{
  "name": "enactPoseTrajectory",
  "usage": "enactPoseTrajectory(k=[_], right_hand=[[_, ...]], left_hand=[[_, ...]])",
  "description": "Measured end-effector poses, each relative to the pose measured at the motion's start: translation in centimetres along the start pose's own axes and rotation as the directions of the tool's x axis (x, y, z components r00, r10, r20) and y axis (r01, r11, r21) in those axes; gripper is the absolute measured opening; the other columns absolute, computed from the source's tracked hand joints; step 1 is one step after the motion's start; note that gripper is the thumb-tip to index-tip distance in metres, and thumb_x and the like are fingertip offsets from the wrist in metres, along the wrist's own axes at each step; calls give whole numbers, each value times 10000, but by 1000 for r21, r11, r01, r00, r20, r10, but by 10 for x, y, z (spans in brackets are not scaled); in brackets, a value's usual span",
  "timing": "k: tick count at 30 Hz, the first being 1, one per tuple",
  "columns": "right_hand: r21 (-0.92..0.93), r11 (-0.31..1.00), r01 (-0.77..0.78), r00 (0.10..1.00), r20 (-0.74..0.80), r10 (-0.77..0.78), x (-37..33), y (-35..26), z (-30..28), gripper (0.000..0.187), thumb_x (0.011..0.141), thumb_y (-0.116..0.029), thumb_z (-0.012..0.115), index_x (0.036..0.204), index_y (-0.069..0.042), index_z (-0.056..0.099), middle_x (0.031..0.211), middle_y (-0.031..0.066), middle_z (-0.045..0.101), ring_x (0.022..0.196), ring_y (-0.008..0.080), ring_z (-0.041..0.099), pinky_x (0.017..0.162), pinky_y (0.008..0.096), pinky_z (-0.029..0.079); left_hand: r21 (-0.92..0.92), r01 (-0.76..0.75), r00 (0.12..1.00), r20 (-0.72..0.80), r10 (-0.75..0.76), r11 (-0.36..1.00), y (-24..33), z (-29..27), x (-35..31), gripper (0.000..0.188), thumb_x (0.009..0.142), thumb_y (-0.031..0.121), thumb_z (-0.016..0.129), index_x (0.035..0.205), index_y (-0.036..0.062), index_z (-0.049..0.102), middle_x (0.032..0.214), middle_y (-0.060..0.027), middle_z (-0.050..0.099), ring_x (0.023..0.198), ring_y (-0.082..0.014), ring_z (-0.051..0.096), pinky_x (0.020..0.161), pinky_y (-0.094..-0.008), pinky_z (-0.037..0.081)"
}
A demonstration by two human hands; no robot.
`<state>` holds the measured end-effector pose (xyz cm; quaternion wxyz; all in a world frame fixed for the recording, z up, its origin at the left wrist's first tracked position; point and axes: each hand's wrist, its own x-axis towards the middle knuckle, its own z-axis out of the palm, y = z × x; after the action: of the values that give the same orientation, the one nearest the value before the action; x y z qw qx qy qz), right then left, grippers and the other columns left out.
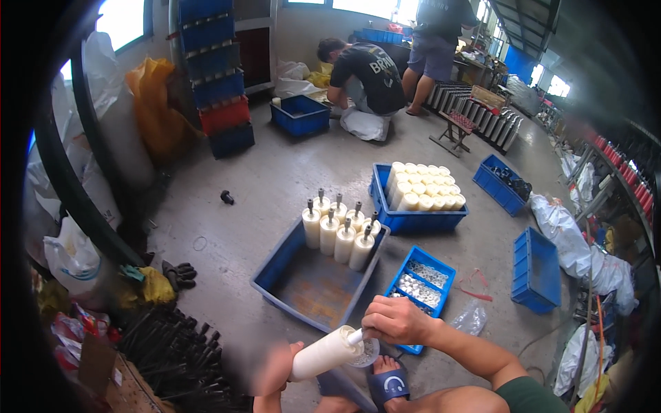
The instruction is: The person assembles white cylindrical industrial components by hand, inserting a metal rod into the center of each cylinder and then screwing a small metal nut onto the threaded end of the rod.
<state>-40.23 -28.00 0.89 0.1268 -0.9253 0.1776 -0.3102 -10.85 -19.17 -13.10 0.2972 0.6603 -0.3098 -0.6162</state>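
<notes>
My left hand [277, 368], partly blurred, is closed around the lower end of a cream-white cylinder [322, 354], held tilted. My right hand [394, 321] pinches a small white tube-like piece [354, 337] at the cylinder's upper end. I cannot tell whether that piece is inside the cylinder or only against it. Below the pinch is a clear round container [368, 354] with small pieces in it. Beyond my hands, a blue-grey crate [272, 272] holds several upright cream cylinders with dark metal rods [344, 244]. Beside my right hand, a blue divided tray [444, 258] holds small white and metallic parts [420, 289].
A blue crate [427, 224] packed with cream cylinders stands farther off. Dark rods [169, 351] lie piled at lower left, near a dark glove [179, 275]. Blue crates [536, 268] and plastic sacks line the right. Two people [372, 76] are at the back, one crouching.
</notes>
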Motion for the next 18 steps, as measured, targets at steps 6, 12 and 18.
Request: enactPoseTrajectory(k=[6, 12, 18], right_hand=[[93, 956, -280, 932, -211, 293, -1, -12, 23, 231, 884, -84, 703, 707, -10, 575, 626, 94, 543, 537, 291, 561, 498, 375, 443], [546, 561, -622, 728, 141, 670, 10, -26, 50, 394, 1001, -249, 629, 753, 53, 670, 523, 31, 499, 529, 56, 405, 481, 287, 374], [617, -363, -699, 415, 762, 497, 52, -77, 116, 541, 1021, -385, 605, 566, -131, 459, 477, -57, 363, 402, 65, 308, 401, 251, 231]], left_hand=[[361, -480, 800, -194, 568, 800, -27, -19, -4, 139, 813, 153, 711, 897, 44, 692, 787, -99, 675, 705, -279, 639, 635, -421, 499], [457, -487, 570, -479, 668, 744, 11, -23, -62, 346, 925, 188, 602, 775, -108, 699, 647, -69, 671, 605, -113, 567, 596, -293, 459], [899, -280, -84, -372, 924, 337, 51, -55, -199, 224, 844, 188, 577, 836, -6, 688, 835, -164, 677, 770, -298, 597, 710, -391, 482]])
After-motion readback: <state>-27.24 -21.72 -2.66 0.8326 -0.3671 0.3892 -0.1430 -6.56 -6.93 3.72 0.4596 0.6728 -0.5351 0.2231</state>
